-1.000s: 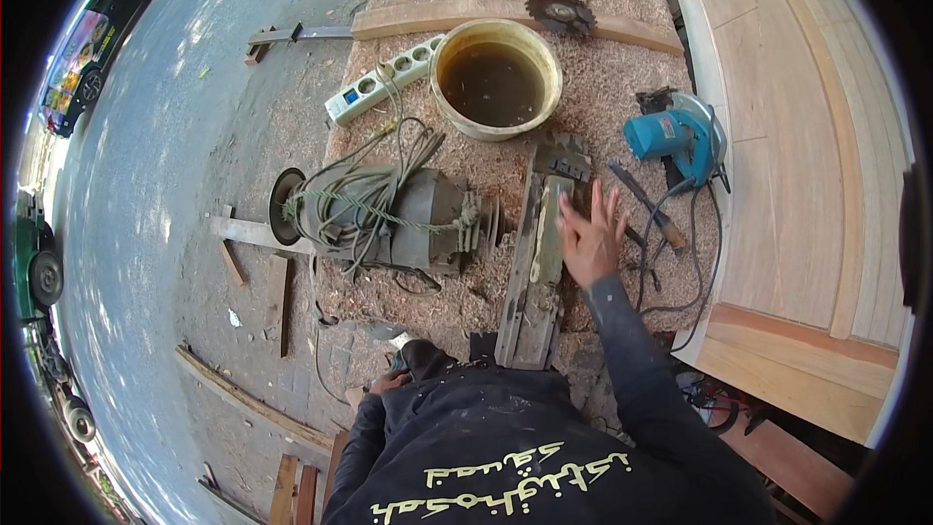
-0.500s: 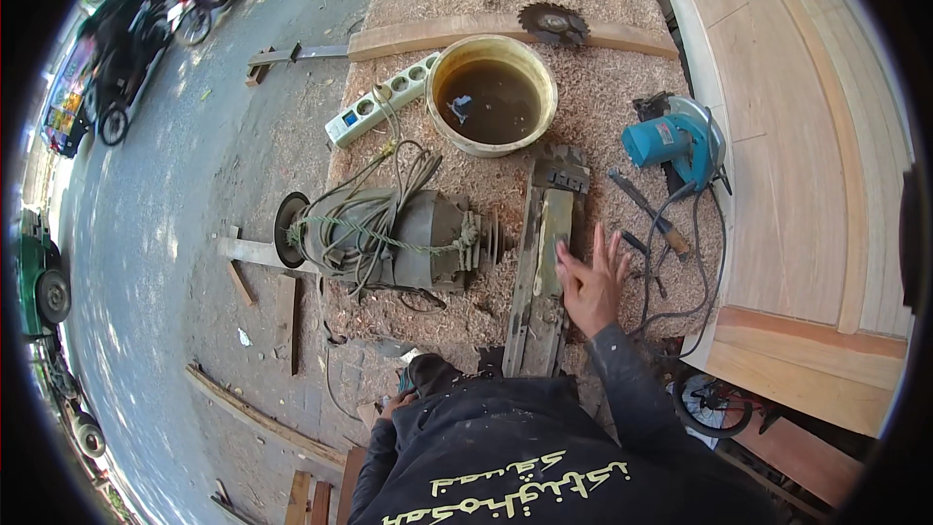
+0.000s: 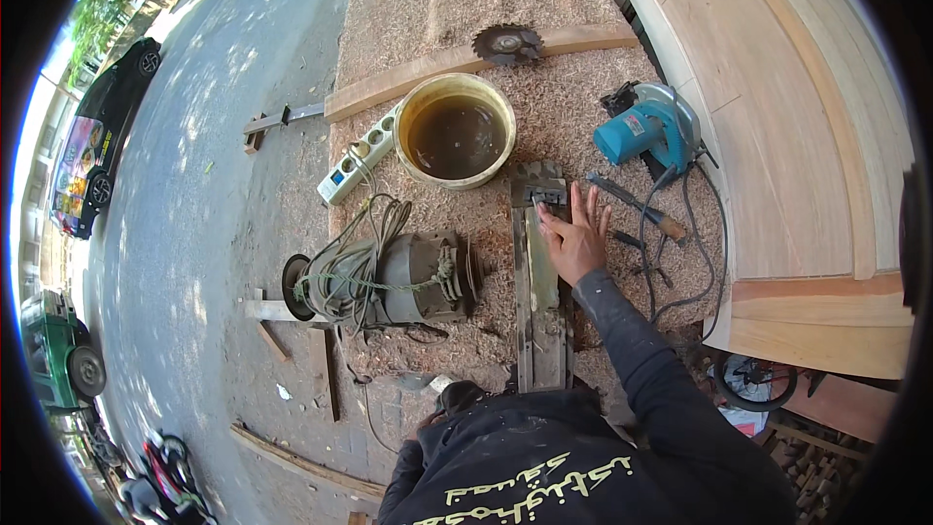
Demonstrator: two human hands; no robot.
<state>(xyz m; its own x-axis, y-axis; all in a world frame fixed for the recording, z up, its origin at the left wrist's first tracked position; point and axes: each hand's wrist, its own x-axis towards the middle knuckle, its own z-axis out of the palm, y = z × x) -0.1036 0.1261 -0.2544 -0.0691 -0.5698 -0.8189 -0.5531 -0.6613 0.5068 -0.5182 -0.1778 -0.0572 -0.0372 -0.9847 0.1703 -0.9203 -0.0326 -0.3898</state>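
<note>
My right hand [image 3: 577, 241] has its fingers spread and pointing away from me, palm down. Its thumb side is over the far end of a long, greenish-yellow block [image 3: 541, 267], and I cannot tell how firmly it touches. That block lies lengthwise on a worn, dusty metal bed [image 3: 527, 340] that runs from my body to a dark metal fitting [image 3: 547, 194] at its far end. Down by my body at the left, my left hand [image 3: 428, 419] is mostly hidden by dark clothing, and its fingers do not show.
Left of the bed lies a motor [image 3: 403, 277] wrapped in cable and green rope. Beyond are a bucket [image 3: 402, 136] of murky water, a power strip [image 3: 335, 185], and a saw blade [image 3: 507, 43] on a timber beam [image 3: 389, 92]. A blue circular saw [image 3: 632, 133] and a chisel-like tool [image 3: 637, 204] lie right.
My right hand has slid away from me along the block, from its middle to its far end. The whole view has shifted a little, and vehicles on the road have changed place.
</note>
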